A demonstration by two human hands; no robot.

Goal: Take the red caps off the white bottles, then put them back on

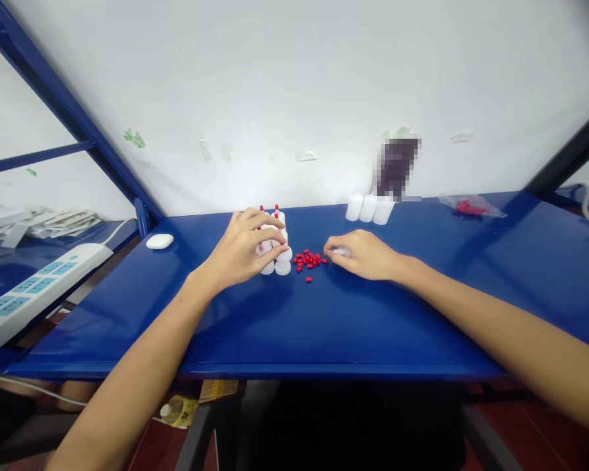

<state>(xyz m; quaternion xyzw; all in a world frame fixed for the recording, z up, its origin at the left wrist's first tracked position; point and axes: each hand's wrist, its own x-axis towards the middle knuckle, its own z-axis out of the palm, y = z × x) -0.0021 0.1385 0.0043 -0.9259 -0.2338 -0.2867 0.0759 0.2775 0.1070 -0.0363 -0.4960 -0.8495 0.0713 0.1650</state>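
On the blue table (285, 327) several white bottles (283, 261) with red tips stand close together left of the middle. My left hand (249, 245) is over them, its fingers curved and apart, the fingertips at the red tips. A loose pile of small red caps (309, 260) lies just right of the bottles. Beside the pile, my right hand (356, 254) rests low over the table with its fingers bent together around a small whitish object (342, 251), mostly hidden by the hand.
Three white cylinders (368, 209) stand near the wall by a blurred dark object (397, 163). A clear bag (472, 207) with red pieces lies back right. At the left are a white case (160, 241) and a power strip (42, 288). Blue frame posts flank the table.
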